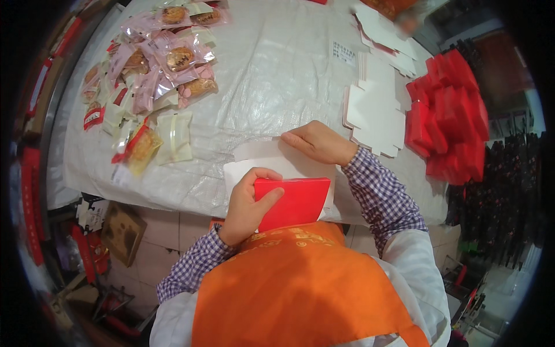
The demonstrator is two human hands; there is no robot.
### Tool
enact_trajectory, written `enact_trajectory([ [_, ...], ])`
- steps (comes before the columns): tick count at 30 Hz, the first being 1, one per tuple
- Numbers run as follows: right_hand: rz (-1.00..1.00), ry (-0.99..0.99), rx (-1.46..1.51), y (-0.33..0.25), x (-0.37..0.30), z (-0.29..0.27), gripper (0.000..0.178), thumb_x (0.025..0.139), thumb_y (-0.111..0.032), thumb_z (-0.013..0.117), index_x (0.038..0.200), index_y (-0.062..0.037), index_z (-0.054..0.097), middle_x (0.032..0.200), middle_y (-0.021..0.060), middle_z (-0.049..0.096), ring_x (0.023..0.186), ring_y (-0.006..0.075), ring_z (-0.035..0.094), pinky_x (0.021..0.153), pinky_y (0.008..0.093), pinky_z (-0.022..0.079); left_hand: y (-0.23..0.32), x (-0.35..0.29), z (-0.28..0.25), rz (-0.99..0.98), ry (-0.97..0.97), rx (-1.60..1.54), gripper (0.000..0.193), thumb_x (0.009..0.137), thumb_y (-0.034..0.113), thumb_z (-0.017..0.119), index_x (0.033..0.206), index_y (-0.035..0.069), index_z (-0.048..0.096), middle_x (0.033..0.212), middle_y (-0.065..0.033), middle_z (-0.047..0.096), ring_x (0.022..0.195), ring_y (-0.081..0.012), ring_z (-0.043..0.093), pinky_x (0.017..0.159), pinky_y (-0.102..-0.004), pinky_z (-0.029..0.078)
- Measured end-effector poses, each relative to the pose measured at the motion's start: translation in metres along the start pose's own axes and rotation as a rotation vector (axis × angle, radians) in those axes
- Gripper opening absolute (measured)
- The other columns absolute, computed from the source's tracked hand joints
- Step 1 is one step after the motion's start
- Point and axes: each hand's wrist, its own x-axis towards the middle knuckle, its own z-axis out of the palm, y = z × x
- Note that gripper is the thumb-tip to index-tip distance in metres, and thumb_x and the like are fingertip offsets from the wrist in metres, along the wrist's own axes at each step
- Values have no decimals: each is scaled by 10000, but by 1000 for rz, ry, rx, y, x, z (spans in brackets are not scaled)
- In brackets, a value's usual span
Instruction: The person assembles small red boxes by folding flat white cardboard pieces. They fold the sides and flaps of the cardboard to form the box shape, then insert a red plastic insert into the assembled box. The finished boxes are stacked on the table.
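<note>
Head view. We are looking down at a bench (272, 69) covered with a white woven plastic sheet.

We are holding a flat red cardboard box (298, 201) at the near edge of the bench, just in front of our orange apron (300, 289). Our left hand (248, 205) is gripping the left end of this red box: the fingers (263, 175) are curling over its top edge and the thumb is pressing on its red face, so the hand is closed on it.

A white folded cardboard box blank (260, 159) is lying directly behind the red box and touching it. Our right hand (318, 141) is resting flat on the far flap of this white blank, fingers extended and close together, pressing rather than gripping.

To the right, a stack of white die-cut cardboard blanks (376, 113) is lying on the bench, and a pile of red cardboard box parts (451, 121) is lying just beside it at the right edge.

At the far left, wrapped round pastries in clear and pink plastic packets (162, 63) are lying scattered, well apart from both hands.
</note>
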Motion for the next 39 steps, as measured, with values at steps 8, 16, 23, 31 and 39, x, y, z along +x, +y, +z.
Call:
enact_trajectory([
  [8, -121, -60, 338, -38, -28, -6, 398, 1088, -304, 460, 1221, -17, 701, 1038, 198, 731, 930, 302, 708, 841, 371, 546, 6, -14, 5, 15, -35, -50, 208, 973, 14, 638, 1171, 7, 573, 1155, -66, 629, 1053, -107, 598, 935, -276, 501],
  [16, -135, 2, 80, -59, -49, -4, 311, 1005, -206, 592, 1255, -57, 700, 1116, 172, 724, 983, 351, 701, 861, 389, 560, 3, -19, 10, -19, 38, 41, 267, 975, -7, 626, 1221, 12, 525, 1195, -67, 614, 1089, -123, 591, 955, -290, 501],
  [23, -189, 129, 22, -56, -66, 2, 314, 954, -171, 671, 1244, -54, 704, 1169, 167, 708, 1002, 350, 704, 858, 385, 579, 2, -24, 10, 58, 70, 43, 303, 977, 39, 650, 1251, -21, 534, 1247, -106, 597, 1167, -154, 564, 1003, -308, 469],
  [31, -301, 249, -119, -49, -67, 13, 314, 892, -131, 741, 1199, -69, 724, 1123, 144, 723, 938, 316, 721, 793, 371, 598, -1, -26, 8, -20, 43, -90, 333, 986, 27, 632, 1288, -26, 502, 1264, -107, 586, 1174, -152, 558, 1029, -312, 456],
  [39, -362, 249, -155, -57, -65, 9, 328, 863, -103, 751, 1183, -45, 713, 1084, 140, 730, 920, 328, 717, 783, 376, 598, -6, -25, 10, 54, 4, -19, 343, 995, -16, 581, 1320, -5, 472, 1269, -92, 585, 1171, -131, 564, 1015, -312, 474],
])
